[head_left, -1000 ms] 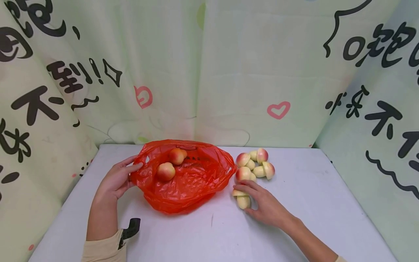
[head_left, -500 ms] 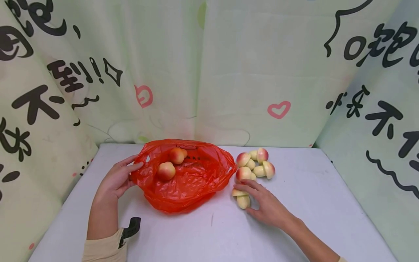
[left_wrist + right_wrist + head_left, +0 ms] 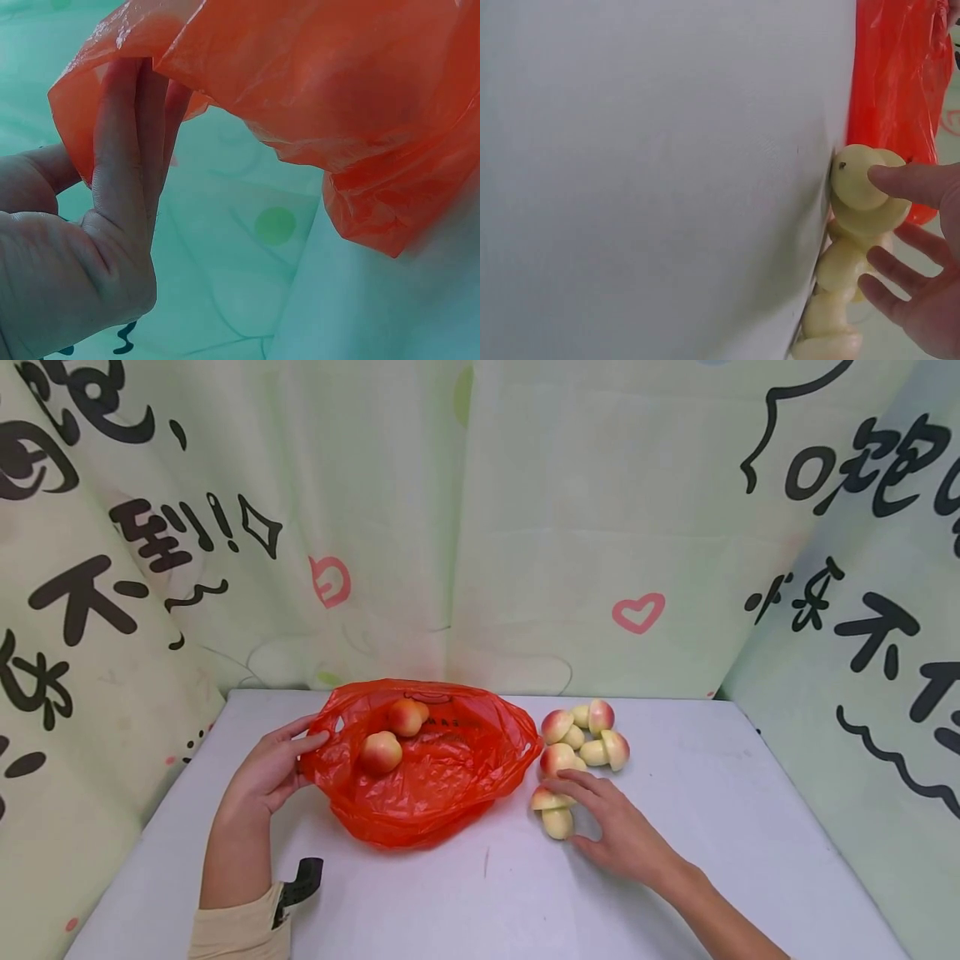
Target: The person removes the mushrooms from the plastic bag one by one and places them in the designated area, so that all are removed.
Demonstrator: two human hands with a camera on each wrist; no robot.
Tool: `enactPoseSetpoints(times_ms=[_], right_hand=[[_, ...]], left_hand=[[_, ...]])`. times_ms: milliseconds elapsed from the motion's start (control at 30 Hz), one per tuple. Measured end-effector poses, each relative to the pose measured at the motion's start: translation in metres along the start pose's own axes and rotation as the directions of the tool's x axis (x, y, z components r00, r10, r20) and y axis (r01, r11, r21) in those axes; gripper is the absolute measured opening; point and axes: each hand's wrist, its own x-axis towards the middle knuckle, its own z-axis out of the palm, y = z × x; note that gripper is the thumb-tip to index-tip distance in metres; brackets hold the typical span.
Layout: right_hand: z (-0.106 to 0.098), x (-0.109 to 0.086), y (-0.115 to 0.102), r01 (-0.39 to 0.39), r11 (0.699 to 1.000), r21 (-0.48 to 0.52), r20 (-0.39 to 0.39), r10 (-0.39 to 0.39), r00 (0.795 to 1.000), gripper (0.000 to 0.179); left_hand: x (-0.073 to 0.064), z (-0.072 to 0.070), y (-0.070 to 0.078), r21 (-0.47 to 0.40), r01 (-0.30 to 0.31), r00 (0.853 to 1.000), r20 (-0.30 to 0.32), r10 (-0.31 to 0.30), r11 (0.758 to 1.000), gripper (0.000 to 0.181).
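A red plastic bag (image 3: 457,785) lies with its mouth spread wide on the table. My left hand (image 3: 266,772) pinches the bag's left rim between thumb and fingers; in the left wrist view the fingers (image 3: 124,142) reach up under the film. Inside the bag sit two mushrooms with red-yellow caps, the front one (image 3: 381,752) and the rear one (image 3: 405,717). Right of the bag, my right hand (image 3: 618,827) hovers around the nearest mushroom (image 3: 557,822), its fingers spread and loosely bent. In the right wrist view the thumb (image 3: 907,182) overlaps that mushroom's pale stem.
Several more mushrooms (image 3: 604,751) cluster behind the nearest one, close to the bag's right side. The white table (image 3: 450,902) ends at a pale green curtain (image 3: 525,527) with black lettering. A black strap (image 3: 303,881) sticks out from the left sleeve.
My right hand has shifted slightly to the right, its thumb and fingers loosening from around the nearest mushroom, which stays in place. The left hand and the bag have hardly moved.
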Motion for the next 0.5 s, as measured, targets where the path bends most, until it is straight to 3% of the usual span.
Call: enactPoseSetpoints(times_ms=[500], right_hand=[[-0.0029,0.0070,-0.0036,0.002,1.000,-0.004,-0.147,-0.003,0.989,0.065]], left_hand=[[-0.0008,-0.0006,0.0000,-0.005,-0.005,1.000,0.003,0.005,1.000,0.067]])
